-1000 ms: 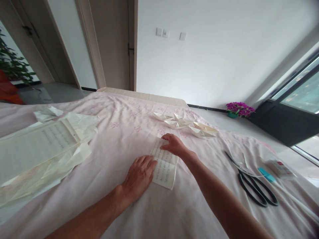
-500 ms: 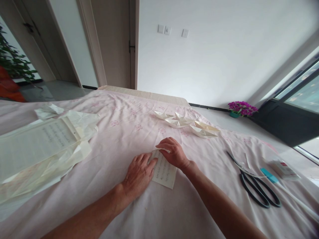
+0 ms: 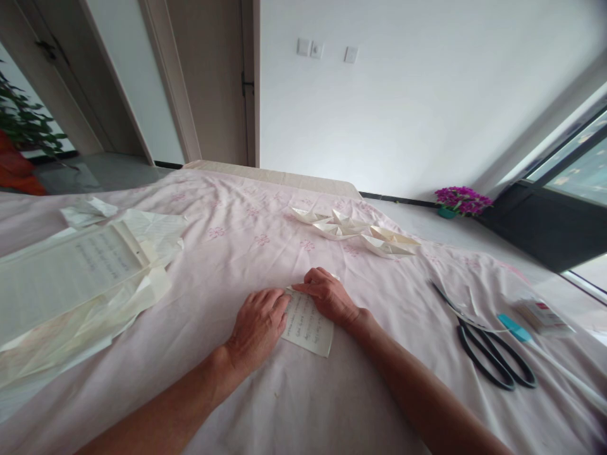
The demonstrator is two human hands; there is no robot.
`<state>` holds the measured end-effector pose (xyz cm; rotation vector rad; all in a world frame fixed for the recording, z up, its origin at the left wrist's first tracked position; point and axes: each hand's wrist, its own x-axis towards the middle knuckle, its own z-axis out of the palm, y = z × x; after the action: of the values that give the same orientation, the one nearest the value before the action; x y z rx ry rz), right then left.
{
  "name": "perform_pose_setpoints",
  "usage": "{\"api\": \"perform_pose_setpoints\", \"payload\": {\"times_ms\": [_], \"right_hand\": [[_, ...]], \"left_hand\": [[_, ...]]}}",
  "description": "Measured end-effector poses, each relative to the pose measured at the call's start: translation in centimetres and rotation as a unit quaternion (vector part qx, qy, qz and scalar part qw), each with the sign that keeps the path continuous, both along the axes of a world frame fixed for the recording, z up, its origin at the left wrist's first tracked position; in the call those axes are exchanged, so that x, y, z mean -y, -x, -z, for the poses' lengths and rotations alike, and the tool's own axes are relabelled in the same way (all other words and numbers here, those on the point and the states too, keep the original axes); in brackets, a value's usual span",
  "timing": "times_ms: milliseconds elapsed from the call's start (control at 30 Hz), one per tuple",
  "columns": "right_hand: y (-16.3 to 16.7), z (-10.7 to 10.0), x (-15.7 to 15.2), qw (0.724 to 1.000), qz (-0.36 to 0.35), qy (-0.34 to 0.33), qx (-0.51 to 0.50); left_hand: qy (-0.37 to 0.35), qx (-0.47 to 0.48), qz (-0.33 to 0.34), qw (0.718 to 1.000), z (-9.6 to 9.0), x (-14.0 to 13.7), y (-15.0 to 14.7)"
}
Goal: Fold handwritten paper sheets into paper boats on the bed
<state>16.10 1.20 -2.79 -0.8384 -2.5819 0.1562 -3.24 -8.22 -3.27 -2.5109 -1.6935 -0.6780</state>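
A small folded sheet of paper (image 3: 309, 328) with handwriting lies on the pink cloth between my hands. My left hand (image 3: 260, 321) grips its left edge, fingers curled together and thumb at the near side. At the far edge my right hand (image 3: 331, 296) presses down with bent fingers, its thumb stretched toward the left corner. The fingers hide most of the far edge. Beyond my hands stand several folded paper boats (image 3: 339, 229), grouped close together.
To the left lie a notebook (image 3: 102, 253) and loose crumpled sheets (image 3: 156, 237). On the right are black-handled scissors (image 3: 496, 354), a white stick with a blue end (image 3: 515, 327) and a small clear box (image 3: 544, 316). Purple flowers (image 3: 462, 199) stand on the floor beyond the cloth.
My right thumb has moved left across the paper's far edge, which now lies flatter under the fingers. My left hand has shifted slightly left, keeping to the paper's edge.
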Motion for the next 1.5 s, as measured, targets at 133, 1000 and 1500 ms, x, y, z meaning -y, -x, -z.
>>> {"api": "perform_pose_setpoints", "payload": {"times_ms": [133,1000,1500], "right_hand": [[0.0,-0.1,0.1,1.0,-0.006,0.001,0.024],[-2.0,0.3,-0.6,0.998,-0.049,-0.031,-0.03],[-3.9,0.2,-0.4,0.995,-0.078,-0.059,-0.011]], "left_hand": [[-0.005,0.001,-0.002,1.0,0.1,-0.1,0.2],[0.013,-0.116,-0.04,0.992,-1.2,-0.8,-0.3],[0.01,-0.1,0.006,0.995,-0.5,-1.3,-0.4]]}}
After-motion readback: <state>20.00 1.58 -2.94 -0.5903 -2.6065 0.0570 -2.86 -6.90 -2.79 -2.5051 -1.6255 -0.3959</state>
